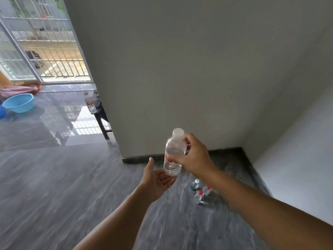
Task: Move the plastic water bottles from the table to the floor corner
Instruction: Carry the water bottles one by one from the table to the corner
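Three bottles stand in the floor corner; the right hand grips a fourth water bottle, left hand open beneath; another bottle remains on the bench.

A blue basin sits on the glossy floor near the barred window, with pink cloth just behind the basin.
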